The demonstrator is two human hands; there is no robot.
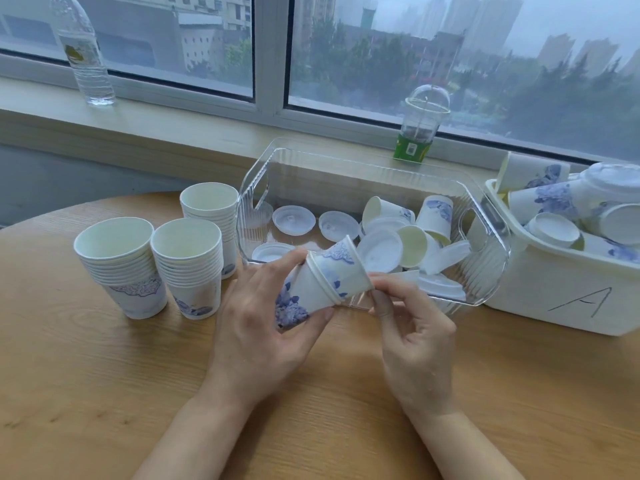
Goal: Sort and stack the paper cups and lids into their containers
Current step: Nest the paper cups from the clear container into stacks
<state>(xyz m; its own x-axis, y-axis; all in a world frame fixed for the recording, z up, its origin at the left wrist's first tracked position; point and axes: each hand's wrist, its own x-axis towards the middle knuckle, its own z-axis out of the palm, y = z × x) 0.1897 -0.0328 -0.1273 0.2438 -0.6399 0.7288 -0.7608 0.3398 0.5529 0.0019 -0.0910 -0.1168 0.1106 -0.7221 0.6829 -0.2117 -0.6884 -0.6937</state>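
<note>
My left hand [263,323] grips a white paper cup with a blue flower print [304,294], held tilted above the table. A second printed cup [341,270] is nested against it, and my right hand [412,327] pinches that cup's edge. Three stacks of cups [121,268] [188,268] [211,216] stand upright at the left. The clear plastic bin [485,268] behind my hands holds loose white lids [293,220] on its left and mixed cups and lids [408,244] on its right.
A white bin marked "A" [554,299] at the right is full of cups and lids. A water bottle [86,53] and a domed clear cup [420,126] stand on the windowsill. The round wooden table [104,393] spreads in front.
</note>
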